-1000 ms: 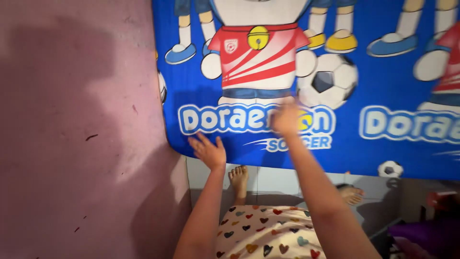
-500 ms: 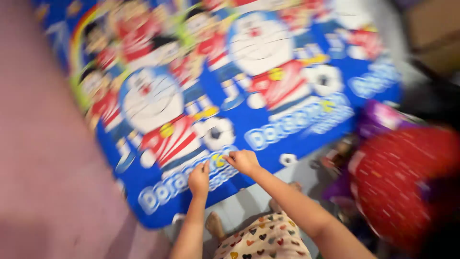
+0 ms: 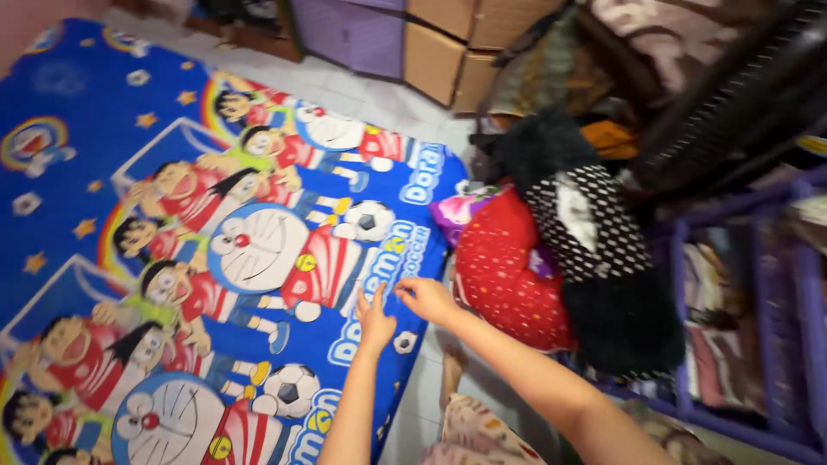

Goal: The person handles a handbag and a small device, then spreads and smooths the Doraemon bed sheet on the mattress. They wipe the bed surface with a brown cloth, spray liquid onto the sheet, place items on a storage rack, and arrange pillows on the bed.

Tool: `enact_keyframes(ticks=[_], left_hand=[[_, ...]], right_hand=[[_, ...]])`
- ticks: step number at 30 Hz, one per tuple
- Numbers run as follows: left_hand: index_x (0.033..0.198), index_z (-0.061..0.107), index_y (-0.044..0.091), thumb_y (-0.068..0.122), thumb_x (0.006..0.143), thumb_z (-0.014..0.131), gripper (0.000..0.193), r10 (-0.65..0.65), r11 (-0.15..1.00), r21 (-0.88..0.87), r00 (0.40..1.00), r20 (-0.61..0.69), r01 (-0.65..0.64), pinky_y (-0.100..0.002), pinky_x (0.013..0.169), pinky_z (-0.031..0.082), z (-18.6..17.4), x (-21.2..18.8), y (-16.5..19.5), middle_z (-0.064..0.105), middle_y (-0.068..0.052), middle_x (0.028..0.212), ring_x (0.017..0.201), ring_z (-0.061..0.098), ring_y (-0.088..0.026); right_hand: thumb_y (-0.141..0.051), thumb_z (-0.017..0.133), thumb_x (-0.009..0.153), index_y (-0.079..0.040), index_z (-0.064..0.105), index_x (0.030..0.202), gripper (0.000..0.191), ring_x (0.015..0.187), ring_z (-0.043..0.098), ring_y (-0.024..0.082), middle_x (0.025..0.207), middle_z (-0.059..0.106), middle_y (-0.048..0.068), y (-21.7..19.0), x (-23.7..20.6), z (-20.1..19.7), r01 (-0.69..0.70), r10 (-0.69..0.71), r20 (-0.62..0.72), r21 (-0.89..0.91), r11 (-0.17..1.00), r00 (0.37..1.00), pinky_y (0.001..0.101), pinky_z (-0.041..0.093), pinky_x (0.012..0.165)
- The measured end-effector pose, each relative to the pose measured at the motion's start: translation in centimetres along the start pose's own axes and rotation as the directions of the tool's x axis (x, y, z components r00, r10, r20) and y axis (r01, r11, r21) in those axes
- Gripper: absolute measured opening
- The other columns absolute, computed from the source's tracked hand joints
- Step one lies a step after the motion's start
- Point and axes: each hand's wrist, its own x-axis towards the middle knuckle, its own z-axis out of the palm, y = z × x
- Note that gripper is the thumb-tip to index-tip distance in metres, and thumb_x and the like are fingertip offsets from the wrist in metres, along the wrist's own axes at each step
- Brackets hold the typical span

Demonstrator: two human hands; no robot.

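A blue sheet printed with cartoon characters and footballs (image 3: 172,215) covers a mattress that fills the left half of the head view. My left hand (image 3: 376,319) lies flat on the sheet near its right edge, fingers spread. My right hand (image 3: 428,298) is just beside it, fingers curled at the sheet's edge; whether it pinches the cloth I cannot tell. Both forearms reach up from the bottom of the view.
A red dotted cushion (image 3: 504,271) and a black-and-white dotted cloth (image 3: 594,232) are piled right of the mattress. A purple rack (image 3: 758,301) stands at the far right. Cardboard boxes (image 3: 448,52) and a purple cabinet (image 3: 353,30) line the back. White floor tiles (image 3: 379,95) show between.
The view has swung right and tilted, so the sheet now runs diagonally and the pile and rack appear. Both hands stay together at the sheet's edge.
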Motion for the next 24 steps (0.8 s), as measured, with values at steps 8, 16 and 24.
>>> enact_keyframes(ticks=[8,16,24], left_hand=[[0.136,0.061,0.018,0.022,0.08,0.079,0.059,0.16,0.979,-0.174,0.923,0.351,-0.103,-0.045,0.113,0.038,3.0,6.6,15.6,0.056,-0.025,0.141,0.136,0.048,-0.04],[0.135,0.066,0.016,0.005,0.089,0.059,0.048,0.263,0.945,-0.288,0.888,0.378,-0.158,-0.037,0.086,0.056,4.3,10.7,26.1,0.076,-0.014,0.104,0.097,0.073,-0.027],[0.158,0.034,0.013,0.062,0.103,0.036,0.074,0.775,0.012,-0.583,0.361,0.519,0.812,-0.048,0.116,0.039,8.2,9.9,38.1,0.04,-0.014,0.159,0.145,0.041,-0.033]], right_hand=[[-0.022,0.067,0.091,-0.013,0.075,0.109,0.022,0.089,0.072,0.029,0.102,0.074,0.012,7.1,-0.4,-17.0,-0.204,0.199,-0.155,-0.017,0.979,0.968,0.0404,0.057,0.079],[-0.021,0.067,0.093,-0.01,0.074,0.111,0.023,0.095,0.073,0.028,0.105,0.075,0.012,7.7,0.6,-26.4,-0.223,0.223,-0.267,0.032,0.974,0.937,0.0379,0.056,0.085],[-0.019,0.061,0.084,-0.016,0.067,0.134,0.05,0.146,0.043,0.04,0.15,0.057,0.014,0.9,-2.9,-30.0,0.156,-0.306,-0.55,-0.303,0.94,0.777,0.0537,0.032,0.12]])
